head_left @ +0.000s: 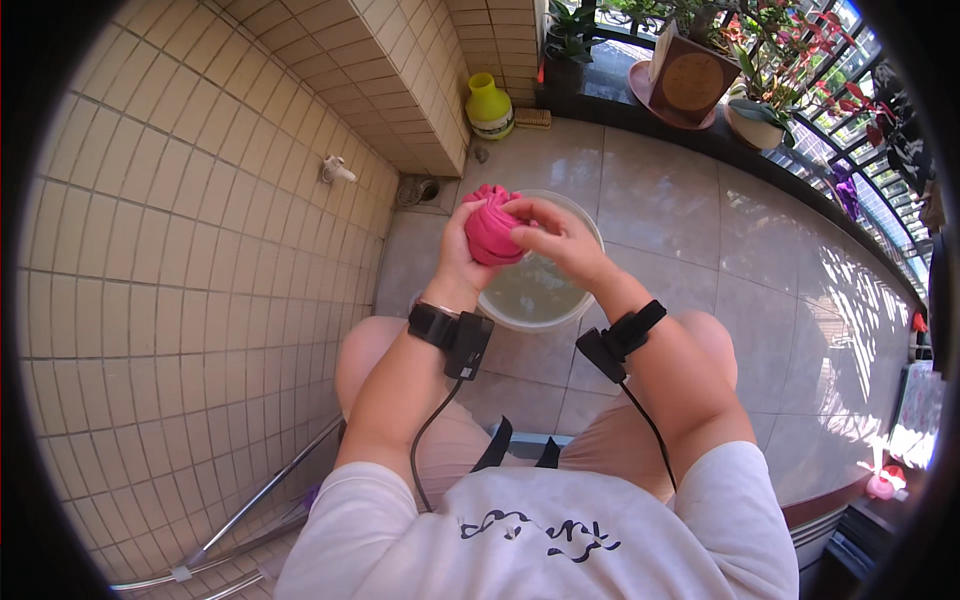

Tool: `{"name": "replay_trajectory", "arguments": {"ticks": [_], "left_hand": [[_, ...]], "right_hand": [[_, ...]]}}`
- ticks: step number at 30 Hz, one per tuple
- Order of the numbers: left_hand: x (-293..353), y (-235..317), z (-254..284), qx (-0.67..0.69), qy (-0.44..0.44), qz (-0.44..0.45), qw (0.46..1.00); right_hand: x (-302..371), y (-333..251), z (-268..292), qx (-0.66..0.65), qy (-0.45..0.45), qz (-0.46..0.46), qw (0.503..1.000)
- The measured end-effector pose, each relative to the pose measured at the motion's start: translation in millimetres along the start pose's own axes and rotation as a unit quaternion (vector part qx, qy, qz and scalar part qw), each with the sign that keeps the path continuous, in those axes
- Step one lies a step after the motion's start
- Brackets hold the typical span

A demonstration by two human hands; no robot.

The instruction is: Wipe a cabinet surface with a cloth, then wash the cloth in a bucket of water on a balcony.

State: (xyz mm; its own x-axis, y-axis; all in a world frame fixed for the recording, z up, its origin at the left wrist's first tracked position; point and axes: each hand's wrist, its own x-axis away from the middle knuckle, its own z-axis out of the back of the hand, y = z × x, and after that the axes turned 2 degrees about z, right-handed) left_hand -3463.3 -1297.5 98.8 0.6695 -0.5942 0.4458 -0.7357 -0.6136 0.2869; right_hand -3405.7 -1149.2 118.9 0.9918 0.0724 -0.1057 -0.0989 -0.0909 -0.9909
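A bright pink cloth [494, 232], bunched and twisted into a ball, is held up over the left part of a white basin [540, 325]. My left hand [459, 250] cups the bundle from its left side, fingers curled around it and partly hidden behind. On the right side, my right hand [562, 240] presses its thumb and fingers against the folds. Cloudy greenish water [540, 290] fills the basin below. Each of my wrists wears a black strap with a small box and a cable.
A yellow-green bottle [490, 107] and a scrubbing brush [532, 118] stand by the far wall. A tap [338, 170] juts from the tiled wall at left. Potted plants [760, 115] line the ledge at the far right. Metal poles [245, 510] lean at lower left.
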Motion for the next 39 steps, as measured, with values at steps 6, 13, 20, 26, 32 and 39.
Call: {"name": "replay_trajectory", "arguments": {"ticks": [6, 13, 20, 26, 32, 39], "left_hand": [[7, -5, 0, -0.013, -0.016, 0.039, 0.999], [15, -21, -3, -0.114, -0.006, 0.12, 0.986], [7, -19, 10, -0.357, -0.004, 0.127, 0.926], [5, -43, 12, -0.692, -0.009, -0.075, 0.718], [2, -66, 32, -0.808, 0.051, -0.124, 0.574], [17, -36, 16, -0.823, -0.075, -0.341, 0.448]], "right_hand": [[-7, 52, 14, -0.334, 0.197, -0.332, 0.86], [-18, 42, 10, -0.463, 0.175, -0.228, 0.839], [-16, 58, 4, -0.231, 0.104, -0.202, 0.946], [-10, 89, 9, 0.049, 0.148, -0.269, 0.951], [-10, 94, 21, 0.18, 0.112, -0.305, 0.928], [-4, 34, 26, -0.298, -0.019, -0.393, 0.869]]}}
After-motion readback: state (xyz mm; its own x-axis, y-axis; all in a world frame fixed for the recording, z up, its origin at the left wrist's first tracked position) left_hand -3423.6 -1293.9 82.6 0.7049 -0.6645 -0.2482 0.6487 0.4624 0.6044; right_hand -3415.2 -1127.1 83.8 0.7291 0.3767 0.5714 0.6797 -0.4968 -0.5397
